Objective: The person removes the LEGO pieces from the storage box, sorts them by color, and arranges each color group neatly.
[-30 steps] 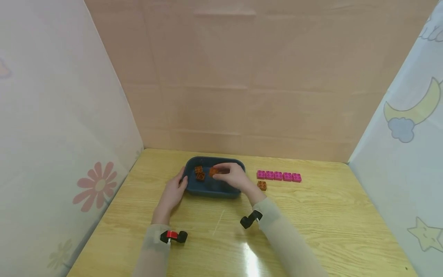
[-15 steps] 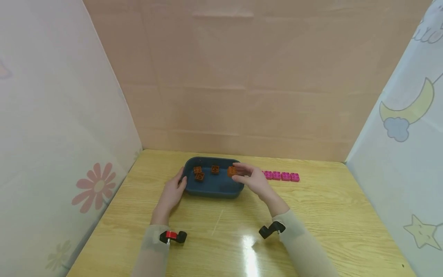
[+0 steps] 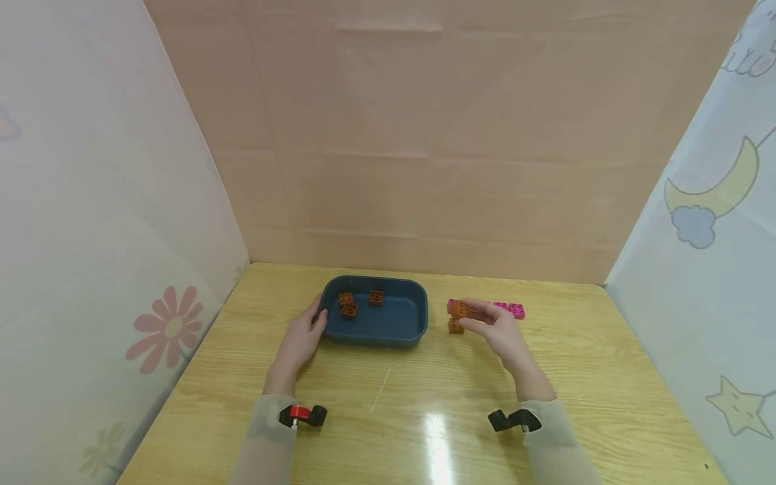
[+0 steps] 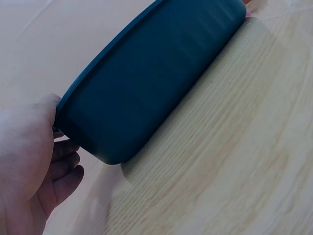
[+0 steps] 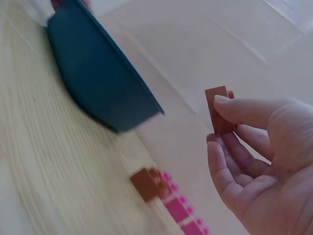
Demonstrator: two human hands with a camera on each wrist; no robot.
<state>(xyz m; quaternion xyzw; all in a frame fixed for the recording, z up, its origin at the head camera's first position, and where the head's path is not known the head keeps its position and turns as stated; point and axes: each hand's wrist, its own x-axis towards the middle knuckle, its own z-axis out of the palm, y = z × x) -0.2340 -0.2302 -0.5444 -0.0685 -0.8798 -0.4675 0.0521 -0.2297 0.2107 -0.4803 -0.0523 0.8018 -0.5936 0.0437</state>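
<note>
My left hand (image 3: 303,338) holds the left end of a dark blue plastic tray (image 3: 388,326), thumb over its rim and the other fingers against the outside, as the left wrist view (image 4: 24,152) shows. Several orange-brown toy bricks (image 3: 349,310) lie inside, toward the tray's left half. Right of the tray, my right hand (image 3: 500,338) pinches another orange-brown brick (image 5: 219,108) between thumb and fingers, raised above the table. Just below it in the head view, a matching brick (image 3: 455,327) stands on the table. Behind that runs a row of pink bricks (image 3: 516,311), partly hidden by my right hand.
The wooden table (image 3: 376,417) ends at a tan backdrop (image 3: 345,188) behind the tray. Patterned white panels (image 3: 97,269) rise on the left and right. Each sleeve carries a black wrist mount (image 3: 514,420).
My right hand has lifted an orange-brown brick out of the tray and carried it right, over the tray's edge, to above the brick on the table. My left hand stays at the tray.
</note>
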